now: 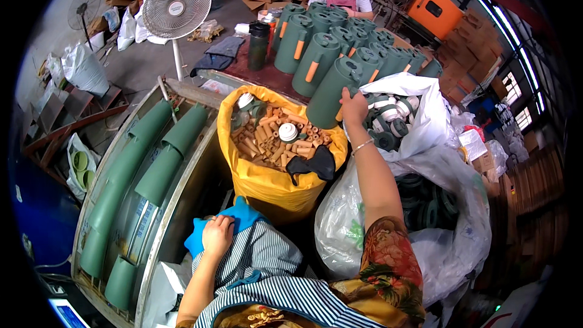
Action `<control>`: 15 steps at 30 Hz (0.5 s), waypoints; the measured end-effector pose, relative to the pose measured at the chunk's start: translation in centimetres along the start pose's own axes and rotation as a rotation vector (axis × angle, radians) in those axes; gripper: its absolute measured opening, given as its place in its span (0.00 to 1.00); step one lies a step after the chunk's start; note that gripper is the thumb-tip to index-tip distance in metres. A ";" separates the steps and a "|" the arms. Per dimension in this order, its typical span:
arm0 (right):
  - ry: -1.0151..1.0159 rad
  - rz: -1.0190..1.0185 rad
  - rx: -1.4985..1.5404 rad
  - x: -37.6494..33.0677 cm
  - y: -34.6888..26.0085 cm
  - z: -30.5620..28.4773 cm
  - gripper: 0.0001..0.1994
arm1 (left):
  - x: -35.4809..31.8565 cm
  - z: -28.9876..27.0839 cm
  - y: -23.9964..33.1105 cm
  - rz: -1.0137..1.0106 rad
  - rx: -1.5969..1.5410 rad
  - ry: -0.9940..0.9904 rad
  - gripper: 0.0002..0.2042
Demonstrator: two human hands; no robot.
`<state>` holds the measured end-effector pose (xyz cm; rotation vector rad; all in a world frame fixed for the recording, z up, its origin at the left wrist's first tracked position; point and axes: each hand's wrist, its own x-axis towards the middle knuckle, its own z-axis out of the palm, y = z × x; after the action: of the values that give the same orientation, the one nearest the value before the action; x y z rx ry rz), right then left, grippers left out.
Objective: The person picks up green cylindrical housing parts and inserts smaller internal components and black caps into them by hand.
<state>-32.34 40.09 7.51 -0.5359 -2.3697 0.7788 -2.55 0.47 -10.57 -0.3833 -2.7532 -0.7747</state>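
While the right hand (354, 108) closes its fingers around the handle side of a green jug (330, 98) near the table (276, 77), left-hand (217, 235) fingers curl over blue cloth (246, 214), grip indeterminable; a yellow sack (267, 179) and white bag (430, 90) crowd the foreground.

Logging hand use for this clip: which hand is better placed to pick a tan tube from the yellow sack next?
Probably the left. The left hand rests on a blue cloth near the yellow sack of tan tubes, while the right hand holds a green jug.
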 end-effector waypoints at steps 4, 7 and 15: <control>0.110 0.033 -0.111 2.8 0.4 2.6 0.23 | 0.4 0.3 0.1 0.002 0.000 0.006 0.04; 0.164 0.045 -0.174 4.0 -0.3 3.6 0.23 | 0.5 0.4 0.0 -0.017 -0.012 0.007 0.04; 0.211 0.083 -0.226 5.9 -1.6 4.0 0.26 | 0.7 -0.1 0.0 -0.039 0.026 -0.011 0.03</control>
<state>-39.60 40.32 8.22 -0.7751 -2.2619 0.4652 -3.24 0.54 -10.30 -0.3305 -2.7857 -0.7476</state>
